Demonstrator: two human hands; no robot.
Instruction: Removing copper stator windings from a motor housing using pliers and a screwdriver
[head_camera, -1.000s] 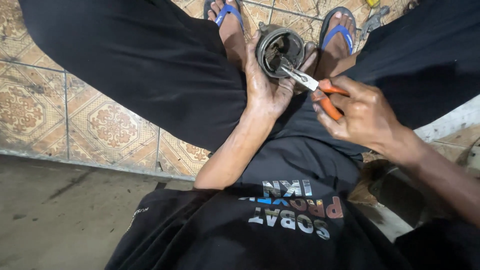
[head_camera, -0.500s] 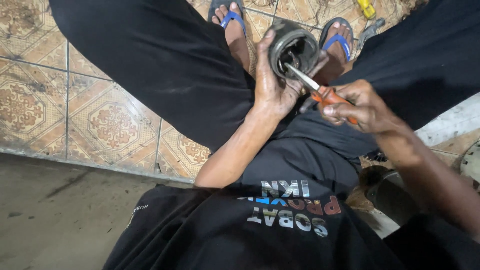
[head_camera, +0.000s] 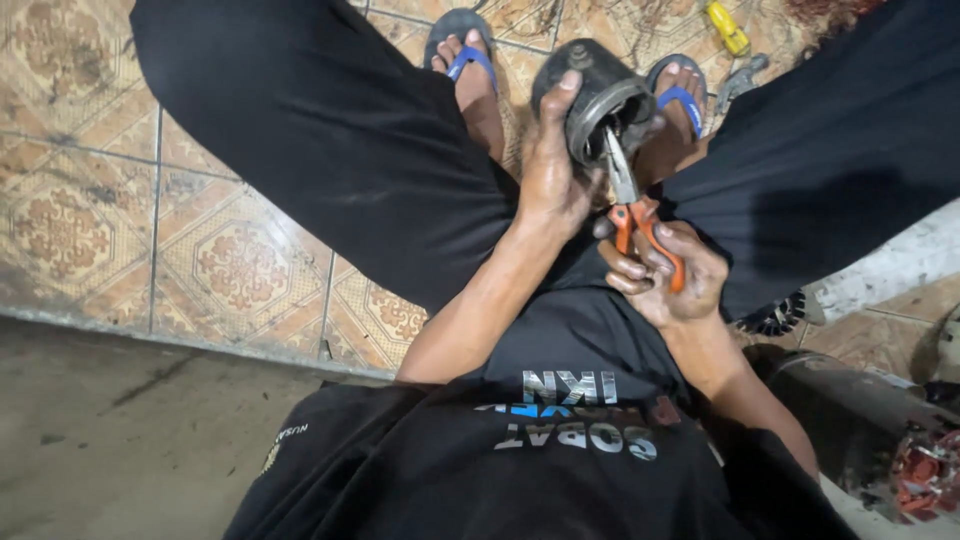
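Round black housing (head_camera: 598, 100), a dark cup-shaped metal part with a grey rim, sits far in the scene between the person's two feet in blue-strapped sandals (head_camera: 470, 60), its open mouth turned toward the camera. Black trousers (head_camera: 330, 150) fill the left and right of the view, spread over a patterned tile floor (head_camera: 90, 200); a bare concrete strip (head_camera: 120, 450) lies nearer. At the near right lies a dark motor body (head_camera: 860, 420) with reddish windings. The left hand (head_camera: 548, 170) is clasped around the housing's left side, thumb pressed up along its wall. The right hand (head_camera: 665, 275), just right of and nearer than the left, is squeezed around the orange handles of the pliers (head_camera: 628, 195), whose metal nose reaches into the housing's mouth; whether the tips pinch anything there cannot be told. A yellow tool (head_camera: 728, 28) lies far right on the tiles.
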